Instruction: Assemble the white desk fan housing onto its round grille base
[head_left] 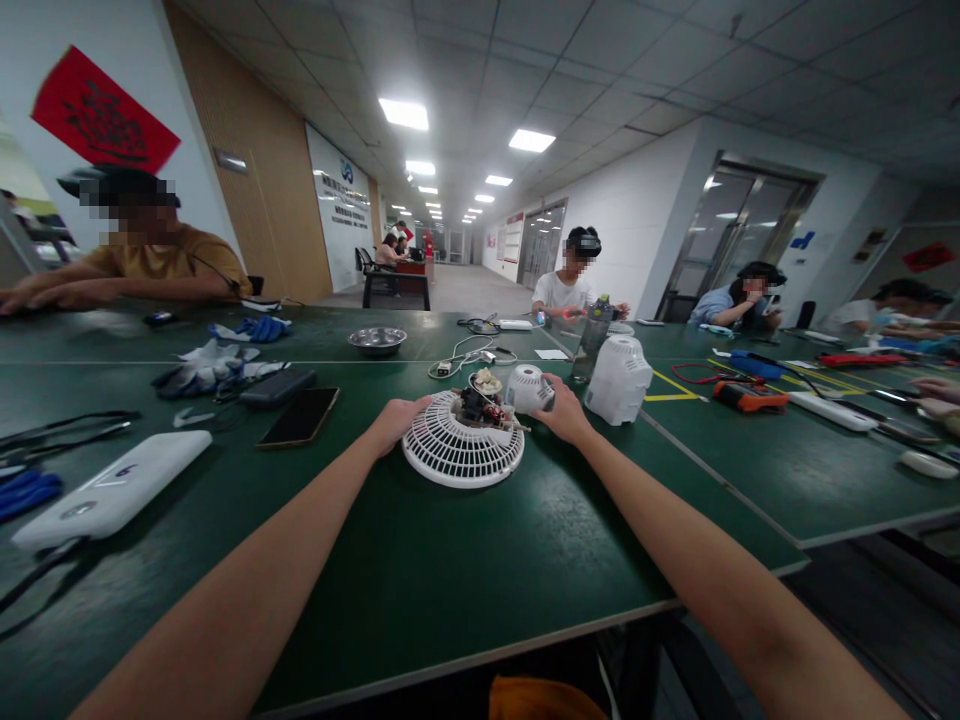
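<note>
A round white fan grille (pixel 463 455) lies on the green table, with a dark motor and wires (pixel 484 402) on top of it. My left hand (pixel 397 422) grips the grille's left rim, its fingertips partly hidden behind the edge. My right hand (pixel 564 412) is closed around a small white vented housing (pixel 527 388), just right of the motor. Behind my right hand stands a larger white plastic housing (pixel 619 380), beside a clear bottle (pixel 592 338).
A black phone (pixel 300 416), a grey case (pixel 277 387) and gloves (pixel 206 368) lie to the left, near a white power bank (pixel 116 488). A metal bowl (pixel 377 341) and white cables (pixel 469 357) are further back. An orange meter (pixel 750 396) lies right. Several people sit around.
</note>
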